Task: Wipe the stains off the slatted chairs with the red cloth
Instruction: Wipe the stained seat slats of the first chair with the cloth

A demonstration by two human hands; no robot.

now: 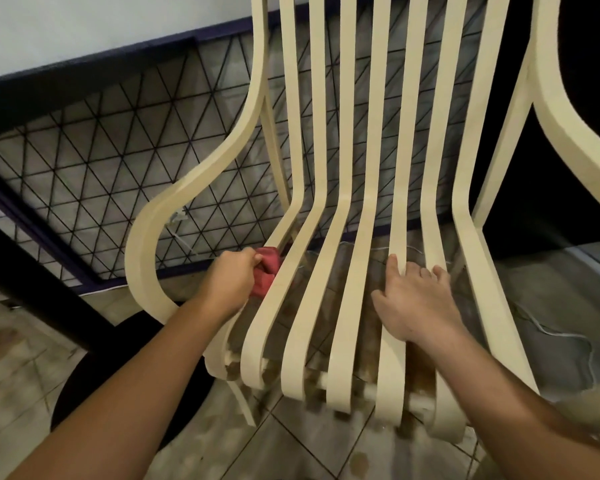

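Right hand lying flat, fingers spread over right-side seat slats of cream curved-slat chair, gripping nothing, probably steadying it. Left hand clenching crumpled red cloth. Cloth poking out far-right of fist, pressing against leftmost seat slat beside armrest loop. Slats' long axis running near-to-far, then bending up into backrest. Remaining slats lying right of cloth, left hand nearer them. Black triangular-mesh metal railing standing behind.

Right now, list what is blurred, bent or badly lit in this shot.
Head view: the wide-angle lens bows the slatted chair and mesh railing; motion blur smears the seat's front curls and the floor tiles; light is dim, the top right corner near black.
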